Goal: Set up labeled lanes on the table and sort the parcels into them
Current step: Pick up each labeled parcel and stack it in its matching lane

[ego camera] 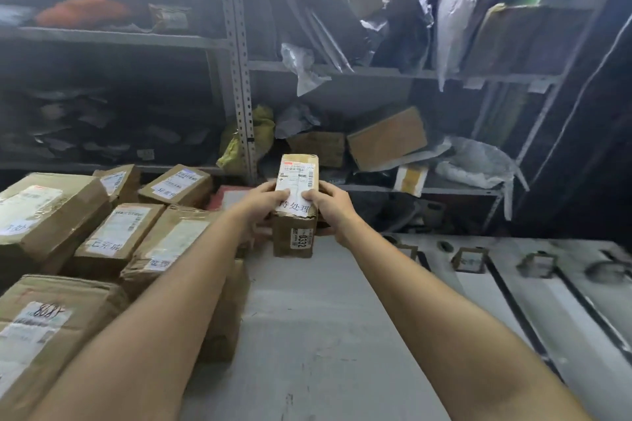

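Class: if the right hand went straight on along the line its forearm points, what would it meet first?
The small labelled parcel, which the right hand holds in its grip. Past that, likely the yellow bag on the rack, though depth is unclear.

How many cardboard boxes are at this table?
8: the held box upright mid-table; seven in the left pile: three at back, two middle, one front, one under the forearm. Others may be hidden.
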